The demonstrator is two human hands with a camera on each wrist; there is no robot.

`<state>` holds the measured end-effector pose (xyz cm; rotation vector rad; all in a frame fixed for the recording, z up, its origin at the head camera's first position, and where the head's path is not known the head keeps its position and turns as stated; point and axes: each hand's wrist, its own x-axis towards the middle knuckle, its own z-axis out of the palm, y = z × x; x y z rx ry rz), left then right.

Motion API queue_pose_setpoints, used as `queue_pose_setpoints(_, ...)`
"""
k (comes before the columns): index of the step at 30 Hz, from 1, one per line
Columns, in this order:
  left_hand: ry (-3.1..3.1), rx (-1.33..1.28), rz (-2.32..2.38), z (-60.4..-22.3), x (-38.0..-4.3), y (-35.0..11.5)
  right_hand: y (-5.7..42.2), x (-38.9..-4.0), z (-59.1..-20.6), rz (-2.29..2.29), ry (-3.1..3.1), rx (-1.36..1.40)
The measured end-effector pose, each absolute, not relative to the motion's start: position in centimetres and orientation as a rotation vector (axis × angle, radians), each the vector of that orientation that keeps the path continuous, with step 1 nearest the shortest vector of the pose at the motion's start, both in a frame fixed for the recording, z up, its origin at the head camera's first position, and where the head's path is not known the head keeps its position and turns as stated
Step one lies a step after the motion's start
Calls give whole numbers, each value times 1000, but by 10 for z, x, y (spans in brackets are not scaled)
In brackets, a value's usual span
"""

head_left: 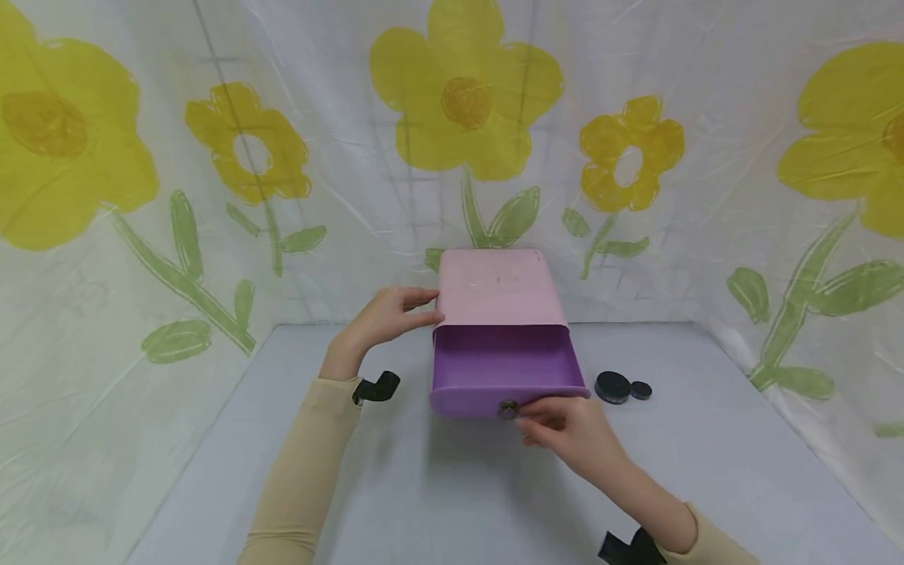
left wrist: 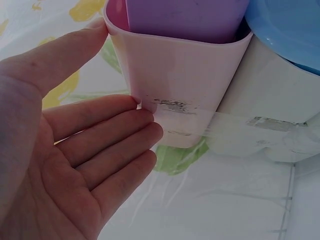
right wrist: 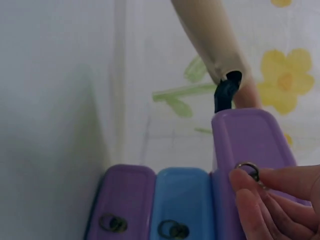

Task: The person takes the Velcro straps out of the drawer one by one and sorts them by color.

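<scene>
A pink drawer case (head_left: 497, 286) stands on the table, its purple drawer (head_left: 466, 402) pulled out toward me. My right hand (head_left: 572, 435) pinches the small metal ring pull (right wrist: 245, 164) on the drawer's front between thumb and fingers. On the case's left side, my left hand (head_left: 381, 320) rests its fingertips, with the fingers nearly straight. The left wrist view shows that hand (left wrist: 90, 155) beside the pink wall (left wrist: 175, 75), the thumb at its front edge.
Two black round discs (head_left: 612, 387) lie right of the drawer. Another purple drawer front (right wrist: 131, 192) and a blue drawer front (right wrist: 182, 197), each with a ring pull, appear in the right wrist view. A white case (left wrist: 262, 95) adjoins the pink one.
</scene>
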<state>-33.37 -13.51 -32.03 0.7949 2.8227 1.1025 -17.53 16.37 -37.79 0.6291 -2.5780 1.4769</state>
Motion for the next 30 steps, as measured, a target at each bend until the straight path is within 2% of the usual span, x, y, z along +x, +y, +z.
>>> queue_pose_setpoints(8, 2814, 796, 1105, -320, -333, -134, 155, -179, -386, 1438, -2457, 598)
queue_pose_setpoints(30, 2818, 784, 1094, -316, -332, -134, 150, -207, -380, 1299, -2421, 555)
